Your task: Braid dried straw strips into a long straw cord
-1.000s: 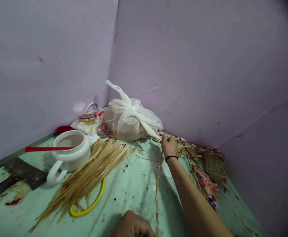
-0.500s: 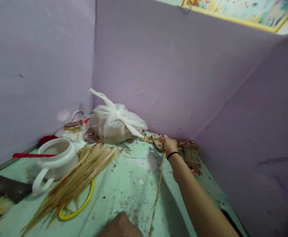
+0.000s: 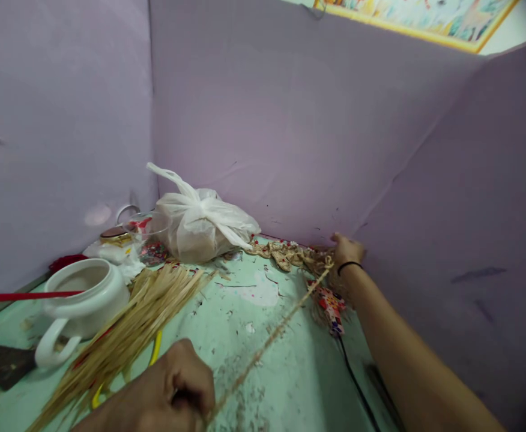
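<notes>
Low in the picture my left hand [image 3: 184, 381] is closed in a fist on the near end of a thin twisted straw cord [image 3: 269, 339]. The cord runs taut to the upper right and ends in a small loop beside my right hand [image 3: 349, 251]. That hand, with a black band on its wrist, is closed at the back right corner over brown fibre pieces; its fingertips and what they grip are hidden. Braided straw pieces with red and white beads [image 3: 285, 255] lie along the back wall. Below my right hand is a red patterned piece [image 3: 331, 306] with a dark cord.
A knotted white plastic bag [image 3: 206, 225] sits at the back. To the left are a white pot [image 3: 87, 300] with a red stick across it, a bundle of dry straw [image 3: 132, 327], a yellow ring [image 3: 156, 348] and a dark flat blade [image 3: 4, 363]. Purple walls enclose the green surface.
My right hand has moved right, away from the braided pieces. My left hand has risen further into view, and the cord now slants. The red patterned piece has come into view.
</notes>
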The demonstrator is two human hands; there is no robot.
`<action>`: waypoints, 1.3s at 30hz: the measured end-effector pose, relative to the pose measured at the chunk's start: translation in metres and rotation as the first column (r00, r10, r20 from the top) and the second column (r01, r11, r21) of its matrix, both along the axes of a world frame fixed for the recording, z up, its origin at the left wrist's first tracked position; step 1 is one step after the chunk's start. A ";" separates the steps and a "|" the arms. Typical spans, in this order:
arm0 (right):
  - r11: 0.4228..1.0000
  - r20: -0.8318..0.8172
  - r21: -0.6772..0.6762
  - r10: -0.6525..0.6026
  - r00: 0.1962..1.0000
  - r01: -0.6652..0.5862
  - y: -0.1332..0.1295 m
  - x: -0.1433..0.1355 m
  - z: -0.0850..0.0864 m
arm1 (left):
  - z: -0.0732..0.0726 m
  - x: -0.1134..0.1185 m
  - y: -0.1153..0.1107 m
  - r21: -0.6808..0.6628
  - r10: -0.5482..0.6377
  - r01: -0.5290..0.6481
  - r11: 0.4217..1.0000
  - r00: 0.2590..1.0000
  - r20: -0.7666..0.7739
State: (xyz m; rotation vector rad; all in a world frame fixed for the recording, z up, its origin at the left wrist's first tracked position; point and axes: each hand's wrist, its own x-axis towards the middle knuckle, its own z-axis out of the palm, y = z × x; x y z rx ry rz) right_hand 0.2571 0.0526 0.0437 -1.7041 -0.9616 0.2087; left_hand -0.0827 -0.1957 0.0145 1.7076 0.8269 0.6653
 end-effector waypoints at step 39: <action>0.757 -0.817 0.458 0.565 0.115 -0.466 -0.086 -0.115 0.008 | 0.026 0.078 0.136 -0.298 0.373 -0.303 0.905 0.903 0.214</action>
